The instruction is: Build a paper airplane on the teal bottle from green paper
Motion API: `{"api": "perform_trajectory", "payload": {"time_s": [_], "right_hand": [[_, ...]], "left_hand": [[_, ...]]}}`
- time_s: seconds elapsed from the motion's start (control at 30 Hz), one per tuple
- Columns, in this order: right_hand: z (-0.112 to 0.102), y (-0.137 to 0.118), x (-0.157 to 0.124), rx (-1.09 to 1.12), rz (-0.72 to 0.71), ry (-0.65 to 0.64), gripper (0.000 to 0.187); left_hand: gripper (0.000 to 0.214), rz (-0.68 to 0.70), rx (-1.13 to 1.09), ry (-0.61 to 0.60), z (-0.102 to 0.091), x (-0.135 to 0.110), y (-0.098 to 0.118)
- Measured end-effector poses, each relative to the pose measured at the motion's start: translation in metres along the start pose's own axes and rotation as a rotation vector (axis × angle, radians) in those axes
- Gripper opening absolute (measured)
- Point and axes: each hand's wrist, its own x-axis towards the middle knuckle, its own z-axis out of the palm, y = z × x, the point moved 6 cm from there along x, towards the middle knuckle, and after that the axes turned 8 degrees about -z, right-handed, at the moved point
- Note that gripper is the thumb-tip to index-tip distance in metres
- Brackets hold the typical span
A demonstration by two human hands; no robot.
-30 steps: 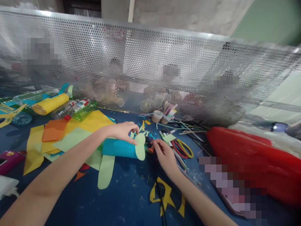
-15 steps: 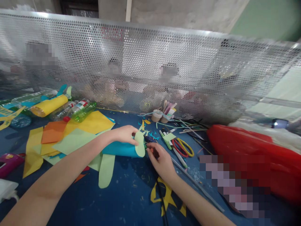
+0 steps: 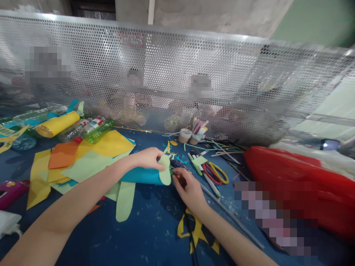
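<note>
A bottle wrapped in blue paper (image 3: 144,177) lies on its side, its green neck end (image 3: 171,172) just showing at the right. Across that end sits a rounded light green paper piece (image 3: 165,170), like a propeller. A long light green paper wing (image 3: 125,203) sticks out from the bottle toward me. My left hand (image 3: 151,159) is closed over the top of the bottle, thumb against the propeller piece. With fingertips pinched, my right hand (image 3: 190,186) grips the neck end; the exact contact is partly hidden.
Left are paper sheets (image 3: 85,166), a yellow-wrapped bottle (image 3: 59,125) and a green bottle (image 3: 100,132). Scissors (image 3: 219,173), markers (image 3: 195,164), glue sticks (image 3: 235,218) and a red bag (image 3: 299,177) lie right. A yellow paper offcut (image 3: 198,231) lies below my right hand. A perforated metal screen (image 3: 166,74) stands behind.
Both hands stay almost in place on the bottle. My right fingertips shift slightly at the neck end, and the propeller piece barely moves.
</note>
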Motion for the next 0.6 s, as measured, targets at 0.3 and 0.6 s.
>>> {"api": "perform_trajectory", "payload": {"time_s": [0.3,0.6], "right_hand": [[0.0002,-0.0002,-0.0005,-0.011,-0.008,0.005,0.015],[0.0007,-0.0028,-0.0002,0.002,-0.016,-0.011,0.016]], "left_hand": [[0.013,0.056,0.055,0.012,-0.0001,-0.0019,0.0073],[0.016,0.023,0.054,0.020,0.0016,-0.0018,0.0056]]}}
